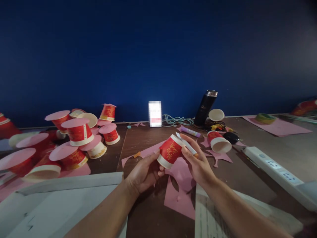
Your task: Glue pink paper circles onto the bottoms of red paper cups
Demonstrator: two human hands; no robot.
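A red paper cup point(170, 151) with gold characters and white bands is tilted in the middle of the view. My left hand point(147, 170) holds it from the left, fingers closed round its lower side. Between the thumb and fingers of my right hand point(198, 162) is a white pen-like tool point(187, 145) with an orange end, its tip beside the cup's upper right edge. The right thumb and fingertips are at the cup's right side. Under both hands lie cut pink paper pieces point(182, 172).
Several red cups with pink paper discs point(75, 122) crowd the left. A black bottle point(205, 107), a lying cup point(219, 142) and a purple tube point(190, 132) are to the right. A power strip point(274, 168) lies at far right, a box point(71, 205) at lower left.
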